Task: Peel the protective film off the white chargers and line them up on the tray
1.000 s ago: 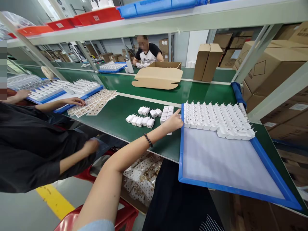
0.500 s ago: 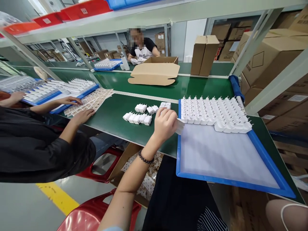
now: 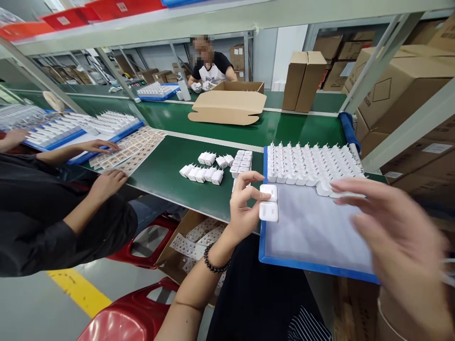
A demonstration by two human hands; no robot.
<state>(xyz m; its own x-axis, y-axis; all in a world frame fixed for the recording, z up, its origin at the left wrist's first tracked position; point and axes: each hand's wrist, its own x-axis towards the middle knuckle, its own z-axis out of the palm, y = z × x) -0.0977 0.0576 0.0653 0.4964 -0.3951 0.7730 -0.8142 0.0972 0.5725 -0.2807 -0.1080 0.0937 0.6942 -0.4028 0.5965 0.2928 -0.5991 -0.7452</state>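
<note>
Pinching two white charger blocks (image 3: pixel 268 211), side by side, in the left hand (image 3: pixel 245 208) in the head view, with thumb and fingers drawn in close on them. Holding them at the left rim of the blue-edged tray (image 3: pixel 305 267), above or on its pale sheet, cannot tell which. Wearing a dark beaded bracelet (image 3: pixel 215 260) on that wrist. Holding the right hand (image 3: pixel 401 232), motion-blurred, over the right part of the tray, with thumb and fingers spread well apart and nothing visible between them. Reaching with those fingertips to the front row of white plugs (image 3: pixel 305 163) standing prongs up in the tray, touching or just short, cannot tell. Facing, on the green bench (image 3: pixel 170 189) left of the tray, a tight block of white adapters (image 3: pixel 241 161) just beyond the left hand, and beside it loose plugs (image 3: pixel 202 174) with prongs up. Seeing farther left sticker sheets (image 3: pixel 135 147) near a dark-sleeved co-worker (image 3: pixel 31 222), and across the bench an open cardboard box (image 3: pixel 227 106) before a seated person (image 3: pixel 215 71)
</note>
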